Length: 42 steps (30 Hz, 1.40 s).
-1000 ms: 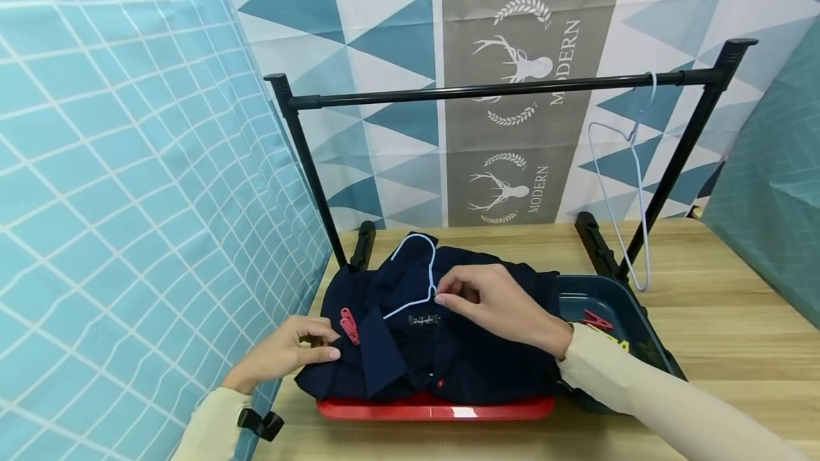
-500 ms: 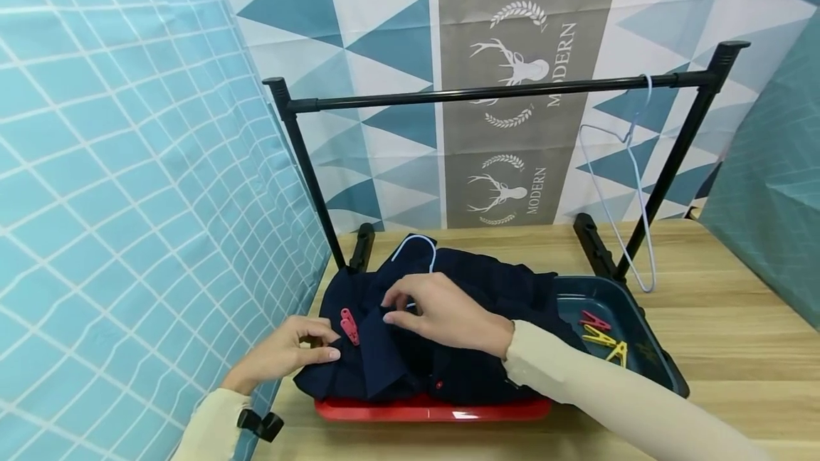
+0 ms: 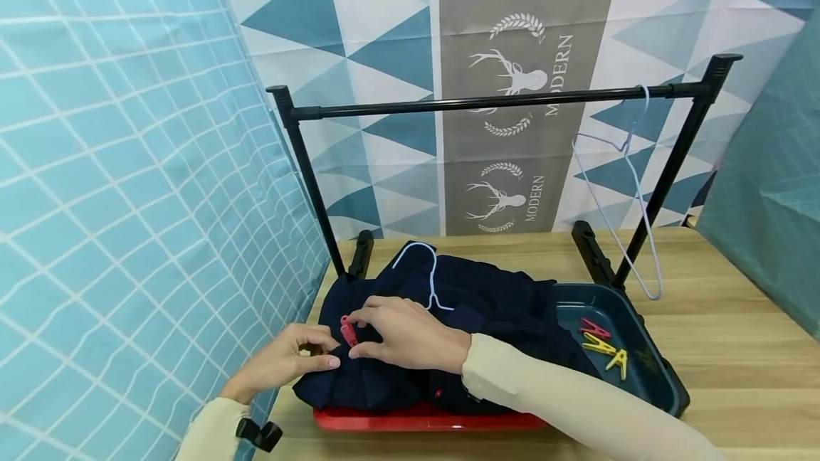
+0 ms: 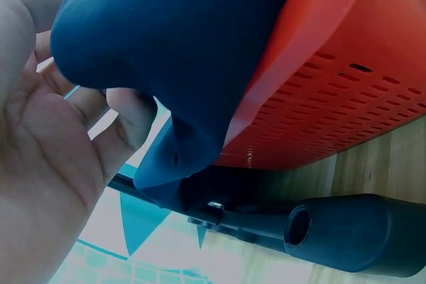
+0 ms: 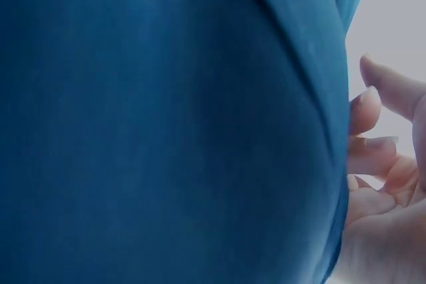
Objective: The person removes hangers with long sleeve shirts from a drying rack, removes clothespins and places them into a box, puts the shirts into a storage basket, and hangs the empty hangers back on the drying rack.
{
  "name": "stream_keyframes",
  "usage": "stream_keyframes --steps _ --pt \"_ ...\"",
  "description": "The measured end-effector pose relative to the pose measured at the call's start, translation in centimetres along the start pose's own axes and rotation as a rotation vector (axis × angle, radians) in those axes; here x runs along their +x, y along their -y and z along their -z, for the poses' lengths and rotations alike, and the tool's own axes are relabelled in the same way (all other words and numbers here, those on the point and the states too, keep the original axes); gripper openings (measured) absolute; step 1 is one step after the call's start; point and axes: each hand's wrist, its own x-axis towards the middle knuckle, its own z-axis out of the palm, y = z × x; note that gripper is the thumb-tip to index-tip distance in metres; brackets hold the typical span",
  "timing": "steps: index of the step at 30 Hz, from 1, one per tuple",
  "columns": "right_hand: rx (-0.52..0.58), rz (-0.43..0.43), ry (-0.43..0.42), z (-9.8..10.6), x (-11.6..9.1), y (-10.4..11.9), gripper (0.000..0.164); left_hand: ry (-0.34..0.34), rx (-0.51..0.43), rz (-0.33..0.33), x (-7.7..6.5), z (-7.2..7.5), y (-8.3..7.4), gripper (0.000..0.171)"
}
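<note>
A navy collared shirt (image 3: pixel 500 297) lies bunched over a red basket (image 3: pixel 423 420). The hook of a light blue clothes hanger (image 3: pixel 432 276) rests on top of it, and its lower part is hidden by cloth and hand. My left hand (image 3: pixel 285 361) holds the shirt's left edge, with fingers under the navy cloth (image 4: pixel 173 38) in the left wrist view. My right hand (image 3: pixel 403 333) is over the shirt, thumb and forefinger apart on either side of a pink clothespin (image 3: pixel 349 333). In the right wrist view, cloth partly covers the right hand (image 5: pixel 393 184), whose visible fingertips pinch nothing.
Behind the basket stands a black clothes rack (image 3: pixel 500 102), with another hanger (image 3: pixel 631 183) hooked at its right end. On the right, a dark blue tray (image 3: pixel 666 383) holds a pink clothespin (image 3: pixel 596 328) and yellow clothespins (image 3: pixel 598 343). A tiled-pattern curtain (image 3: pixel 128 198) borders the left side.
My right hand has moved left from the hanger's neck, across the collar, to the pink clothespin. The collar flap it passed is now hidden under it. My left hand has stayed at the shirt's edge.
</note>
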Motion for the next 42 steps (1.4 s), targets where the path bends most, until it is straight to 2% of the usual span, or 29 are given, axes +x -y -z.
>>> stream_keyframes --steps 4,8,11,15,21,34,37,42 --pt "0.054 -0.002 0.015 -0.7 0.5 0.3 0.047 0.005 0.012 0.006 0.0 0.1 -0.1 0.017" --pt "0.118 -0.038 -0.009 -1.0 0.8 0.3 0.052 0.002 0.023 0.005 0.0 0.1 -0.1 0.017" --pt "0.115 -0.042 -0.025 -1.2 1.1 0.3 0.046 0.0 0.023 -0.005 0.0 0.2 -0.1 0.017" --pt "0.109 -0.024 -0.039 -1.3 1.4 0.3 0.03 0.009 0.016 -0.022 0.0 0.2 -0.1 0.017" --pt "0.104 0.036 -0.113 -1.6 1.3 0.5 0.015 0.008 -0.001 -0.037 -0.2 0.2 -0.1 0.018" --pt "0.224 0.132 -0.225 -1.2 1.1 0.0 0.009 0.013 0.004 -0.019 -0.2 0.1 0.5 0.015" --pt "0.255 0.107 -0.215 -0.5 1.0 0.1 0.005 0.01 0.01 -0.004 -0.3 0.1 0.5 0.015" --pt "0.322 -0.001 -0.155 0.7 0.1 0.0 0.019 0.002 0.014 0.009 -0.3 0.0 0.6 0.015"
